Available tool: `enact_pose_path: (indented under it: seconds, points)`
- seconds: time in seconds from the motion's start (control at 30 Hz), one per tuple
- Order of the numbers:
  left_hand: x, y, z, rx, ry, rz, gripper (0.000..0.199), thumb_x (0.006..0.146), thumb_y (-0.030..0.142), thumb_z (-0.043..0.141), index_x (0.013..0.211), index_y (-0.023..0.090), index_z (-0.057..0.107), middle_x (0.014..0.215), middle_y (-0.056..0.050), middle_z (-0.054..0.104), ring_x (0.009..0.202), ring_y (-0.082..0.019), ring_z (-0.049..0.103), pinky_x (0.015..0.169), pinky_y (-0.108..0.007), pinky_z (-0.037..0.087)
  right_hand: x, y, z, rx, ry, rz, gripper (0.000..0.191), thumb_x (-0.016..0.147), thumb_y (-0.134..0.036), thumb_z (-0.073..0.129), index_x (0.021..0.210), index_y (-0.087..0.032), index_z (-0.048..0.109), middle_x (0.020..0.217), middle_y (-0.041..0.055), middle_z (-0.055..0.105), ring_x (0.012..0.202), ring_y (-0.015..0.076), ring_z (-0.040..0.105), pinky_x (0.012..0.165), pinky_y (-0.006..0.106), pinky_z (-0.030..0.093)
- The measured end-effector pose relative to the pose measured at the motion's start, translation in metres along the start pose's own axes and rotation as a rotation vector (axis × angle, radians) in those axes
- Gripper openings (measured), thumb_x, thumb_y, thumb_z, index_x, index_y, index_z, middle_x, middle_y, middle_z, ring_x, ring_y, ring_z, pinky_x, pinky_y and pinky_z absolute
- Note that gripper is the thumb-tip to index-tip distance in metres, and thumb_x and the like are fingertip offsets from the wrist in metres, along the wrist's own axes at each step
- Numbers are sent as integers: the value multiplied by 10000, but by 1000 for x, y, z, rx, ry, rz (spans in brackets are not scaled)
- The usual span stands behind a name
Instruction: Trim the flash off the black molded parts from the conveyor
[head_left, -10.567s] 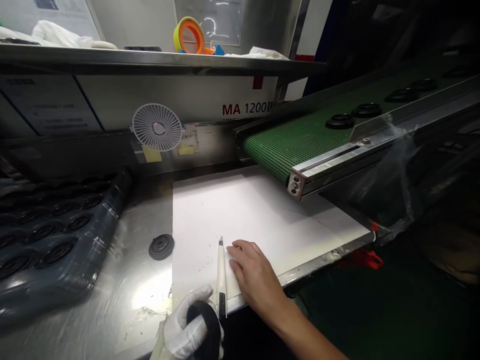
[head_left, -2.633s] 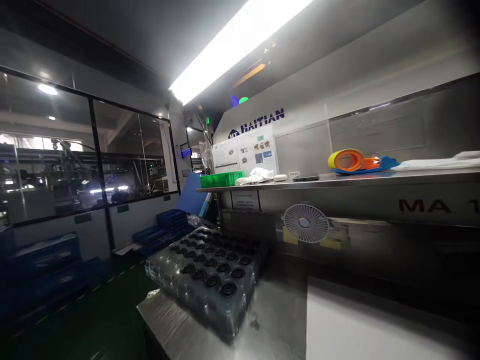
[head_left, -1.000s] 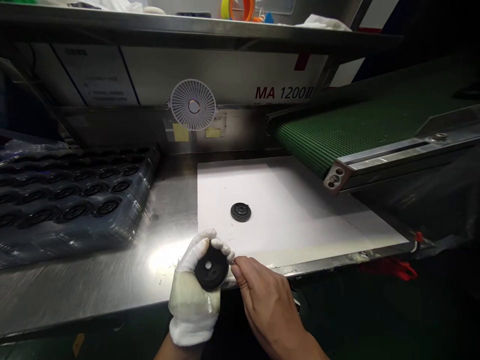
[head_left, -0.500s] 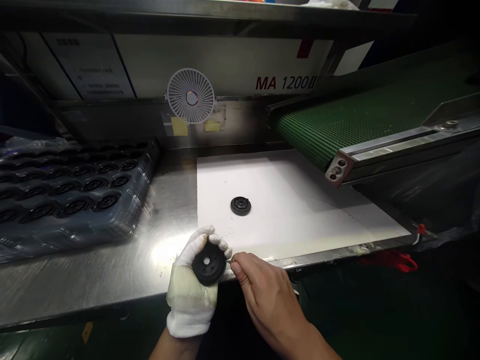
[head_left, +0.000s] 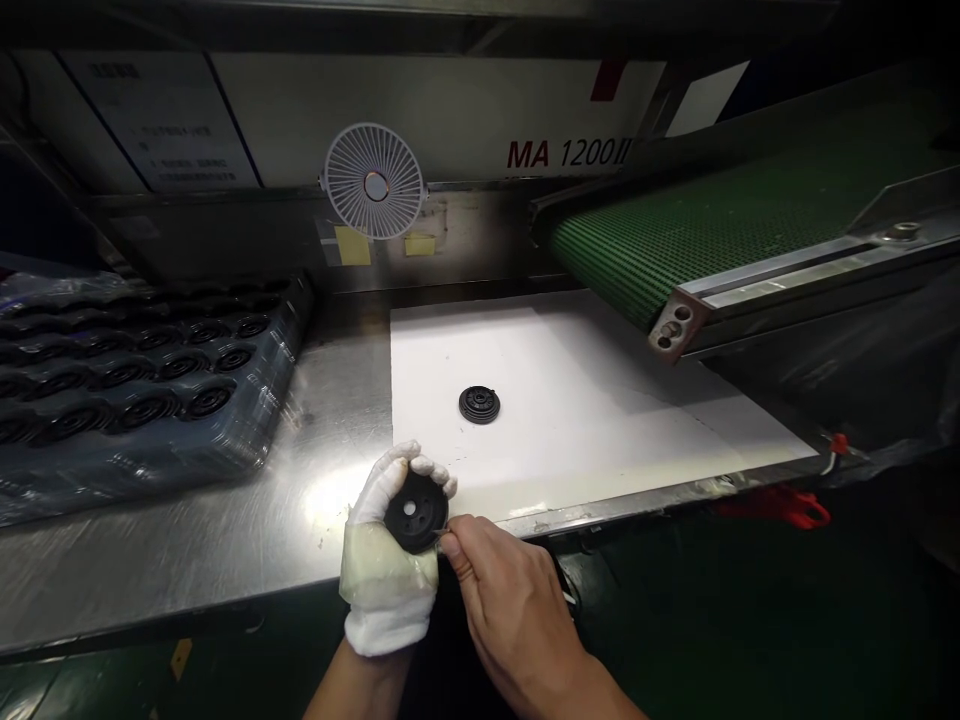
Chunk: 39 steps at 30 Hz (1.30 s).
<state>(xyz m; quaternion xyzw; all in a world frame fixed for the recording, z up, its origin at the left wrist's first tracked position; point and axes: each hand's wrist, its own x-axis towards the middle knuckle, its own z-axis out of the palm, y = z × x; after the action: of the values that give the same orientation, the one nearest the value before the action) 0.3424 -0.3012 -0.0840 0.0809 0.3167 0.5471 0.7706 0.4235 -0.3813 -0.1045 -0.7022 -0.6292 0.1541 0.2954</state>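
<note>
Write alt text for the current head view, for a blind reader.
A white-gloved left hand holds a black disc, and the bare right hand holds a thin tool, mostly hidden, at its rim. Beyond them, a second disc lies on a white sheet; a plastic tray of black discs stands left, a green conveyor belt right.

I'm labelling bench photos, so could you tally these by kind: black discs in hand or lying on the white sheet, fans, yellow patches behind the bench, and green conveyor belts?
Black discs: 2, the held disc and the lying disc
Fans: 1
Yellow patches: 2
Green conveyor belts: 1
Total: 6
</note>
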Motion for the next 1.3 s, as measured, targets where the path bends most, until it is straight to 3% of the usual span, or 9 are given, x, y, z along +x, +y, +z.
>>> enact_pose_path:
  seconds: [0.17,0.3,0.37,0.53,0.67,0.97,1.07,1.13,1.3]
  points:
    - [0,-1,-3,20,-46,49,160,795,178,599,946,153,644,824,-35,606,815,-154,602,824,-330,514,0,0,3,47,-24,30,313,1007,-342,243,812,-234,462,742,-16,547,617,159,487,566,281,260]
    - [-3,12,-12,151,-153,-160,368,827,211,550,1185,133,587,1146,-161,604,1093,-294,560,946,-435,456,3,4,-2,77,-35,46,305,1003,-339,257,785,-232,443,743,-21,537,619,157,475,565,281,262]
    - [-2,19,-16,173,-196,-238,390,801,191,546,1177,93,588,1073,-177,625,1040,-305,583,925,-434,464,4,5,-4,97,-61,29,288,1004,-337,264,813,-238,456,770,-20,543,664,162,492,590,277,280]
    - [4,19,-16,85,-170,-171,206,798,176,562,979,118,640,730,-46,592,721,-171,594,724,-347,519,9,5,-8,47,-76,22,284,1013,-340,254,843,-242,458,786,-15,533,687,169,485,605,282,282]
    - [7,12,-8,41,-73,-131,139,797,177,611,928,137,629,717,-18,568,684,-133,571,674,-298,514,9,7,-2,-54,4,-8,294,1013,-335,260,800,-234,435,734,-20,514,627,165,453,572,297,236]
    - [9,9,-4,-9,21,81,165,783,140,611,945,153,637,706,4,571,699,-105,582,769,-284,523,2,-3,17,-28,70,-61,305,1017,-321,253,818,-228,463,725,-14,528,630,167,472,575,305,224]
    - [8,14,-8,51,-51,-37,328,787,169,572,1111,149,617,935,-96,638,910,-224,616,858,-412,506,4,-1,14,5,58,-66,296,1015,-314,264,822,-228,472,742,-15,535,647,165,481,585,301,239]
    - [8,16,-11,79,-107,-158,402,786,206,552,1179,130,591,994,-144,632,942,-284,608,831,-464,507,6,3,10,19,54,-48,287,1014,-305,268,839,-230,483,757,-14,541,664,165,491,596,297,250]
    - [12,11,-12,27,-53,-127,234,760,170,603,985,120,646,719,-41,584,688,-162,582,674,-318,524,6,6,12,-34,95,-9,283,1012,-299,268,831,-233,475,729,-18,524,635,167,475,585,306,231]
